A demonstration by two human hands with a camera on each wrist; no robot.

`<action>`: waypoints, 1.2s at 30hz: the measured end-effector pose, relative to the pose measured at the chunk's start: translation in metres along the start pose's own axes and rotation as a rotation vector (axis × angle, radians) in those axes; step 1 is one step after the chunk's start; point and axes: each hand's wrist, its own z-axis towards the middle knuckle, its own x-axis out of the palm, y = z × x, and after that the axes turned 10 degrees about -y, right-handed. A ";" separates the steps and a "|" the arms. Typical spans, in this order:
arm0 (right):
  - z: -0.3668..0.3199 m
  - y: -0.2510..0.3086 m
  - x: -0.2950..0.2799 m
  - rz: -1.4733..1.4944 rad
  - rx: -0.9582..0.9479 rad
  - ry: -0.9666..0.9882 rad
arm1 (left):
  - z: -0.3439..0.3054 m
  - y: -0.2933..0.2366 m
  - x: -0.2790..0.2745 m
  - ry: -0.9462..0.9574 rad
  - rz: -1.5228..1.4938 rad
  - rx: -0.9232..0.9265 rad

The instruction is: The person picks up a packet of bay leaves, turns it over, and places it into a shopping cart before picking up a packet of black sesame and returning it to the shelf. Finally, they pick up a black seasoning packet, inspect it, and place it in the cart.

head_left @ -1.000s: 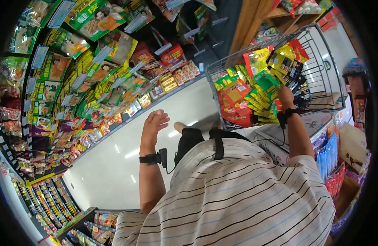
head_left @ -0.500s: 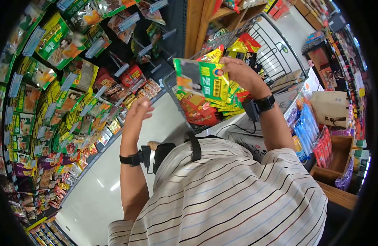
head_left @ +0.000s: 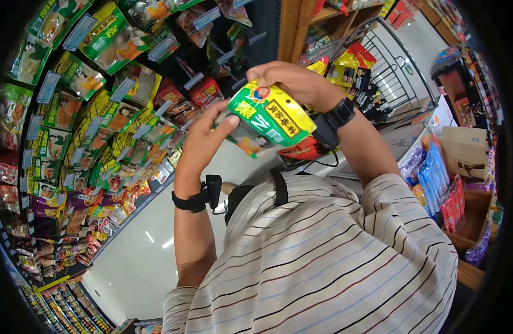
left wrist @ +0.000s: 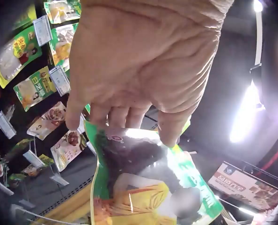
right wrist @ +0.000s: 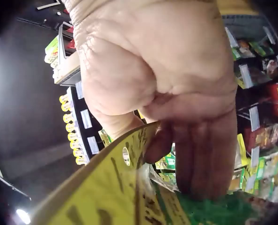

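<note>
A green and yellow food packet with a clear window and Chinese lettering is held up in front of the body by both hands. At its upper edge, the right hand pinches the yellow strip that has a small hanging hole. The left hand grips the opposite end, thumb on the printed face and fingers behind. In the left wrist view a person is printed on the packet, below the left hand. The right wrist view shows the yellow edge between the right thumb and curled index finger.
Racks of hanging snack packets with price tags line the left side. A wire shopping cart stands at the upper right, holding yellow, red and black packets. Blue bags and a cardboard box are at the right.
The right hand has lifted the packet out of the cart and brought it left, turning it. The left hand has risen from above the floor and taken hold of the packet's other end.
</note>
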 end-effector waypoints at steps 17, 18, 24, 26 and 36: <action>0.022 -0.053 0.033 0.318 0.086 -0.052 | -0.044 0.039 -0.028 -0.526 -0.363 -0.116; 0.018 -0.055 0.037 0.250 0.058 -0.071 | -0.045 0.038 -0.026 -0.550 -0.370 -0.105; 0.004 -0.051 0.058 0.036 0.002 -0.139 | -0.053 0.017 -0.015 -0.601 -0.409 -0.066; 0.000 -0.046 0.061 0.017 -0.017 -0.166 | -0.056 0.014 -0.013 -0.605 -0.434 -0.065; -0.004 -0.044 0.064 0.044 -0.048 -0.220 | -0.074 -0.008 -0.009 -0.393 -0.372 -0.185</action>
